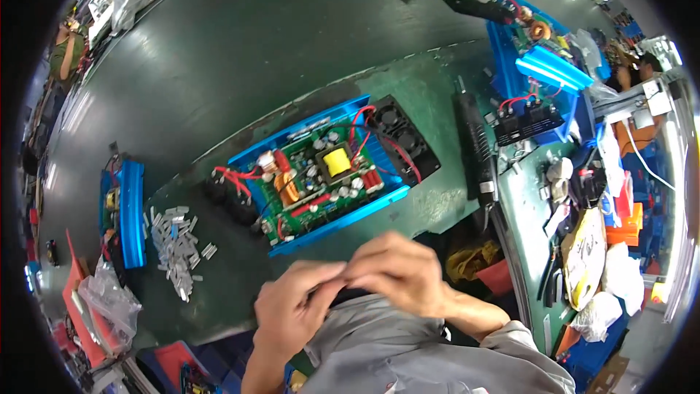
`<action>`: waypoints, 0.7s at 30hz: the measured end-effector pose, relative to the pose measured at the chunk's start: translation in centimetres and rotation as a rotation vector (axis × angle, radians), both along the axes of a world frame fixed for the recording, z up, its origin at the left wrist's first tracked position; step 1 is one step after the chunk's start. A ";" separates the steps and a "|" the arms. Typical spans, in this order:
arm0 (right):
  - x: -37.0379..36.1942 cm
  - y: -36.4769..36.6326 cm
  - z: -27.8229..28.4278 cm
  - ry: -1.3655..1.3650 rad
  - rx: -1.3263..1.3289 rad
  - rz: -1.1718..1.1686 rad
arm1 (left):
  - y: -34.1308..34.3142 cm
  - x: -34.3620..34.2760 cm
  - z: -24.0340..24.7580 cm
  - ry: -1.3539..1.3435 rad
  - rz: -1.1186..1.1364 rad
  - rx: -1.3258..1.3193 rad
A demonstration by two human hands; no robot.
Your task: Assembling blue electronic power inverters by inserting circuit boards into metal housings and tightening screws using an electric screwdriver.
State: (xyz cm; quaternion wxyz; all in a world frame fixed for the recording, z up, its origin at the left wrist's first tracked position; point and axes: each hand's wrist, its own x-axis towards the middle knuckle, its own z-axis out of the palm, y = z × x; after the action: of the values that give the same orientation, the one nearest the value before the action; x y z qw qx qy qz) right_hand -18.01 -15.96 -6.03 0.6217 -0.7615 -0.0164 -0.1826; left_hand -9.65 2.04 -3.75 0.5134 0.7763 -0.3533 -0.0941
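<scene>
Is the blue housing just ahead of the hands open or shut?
Open: the green circuit board and yellow block inside the blue housing show from above, uncovered.

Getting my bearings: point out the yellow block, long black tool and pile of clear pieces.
Yellow block (337, 162): head view, top face.
Long black tool (477, 142): head view, middle of body.
Pile of clear pieces (175, 249): head view, near its middle.

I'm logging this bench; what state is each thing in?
Central circuit unit: board exposed
Black fan panel: fans facing up
Right rear unit: board exposed
Left blue unit: parts exposed
Pale pieces: loose, heaped
Black tool: lying down, power unclear
Left hand: fingers curled, contents hidden
Right hand: fingers curled, contents hidden
</scene>
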 end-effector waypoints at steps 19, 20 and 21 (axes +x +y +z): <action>-1.6 -2.9 -3.7 0.202 0.126 -0.205 | -3.3 0.5 -1.5 0.715 0.175 -0.280; -1.6 -2.9 -3.5 0.194 0.116 -0.200 | -3.4 0.4 -1.3 0.721 0.190 -0.308; -1.7 -2.9 -3.4 0.187 0.106 -0.194 | -3.4 0.4 -1.3 0.724 0.190 -0.303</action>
State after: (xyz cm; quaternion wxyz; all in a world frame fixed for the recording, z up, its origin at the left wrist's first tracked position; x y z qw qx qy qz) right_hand -19.68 -18.88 -9.43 0.6392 -0.7393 0.1251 -0.1705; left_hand -9.30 -1.40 -5.03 0.7197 0.6377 -0.0862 -0.2607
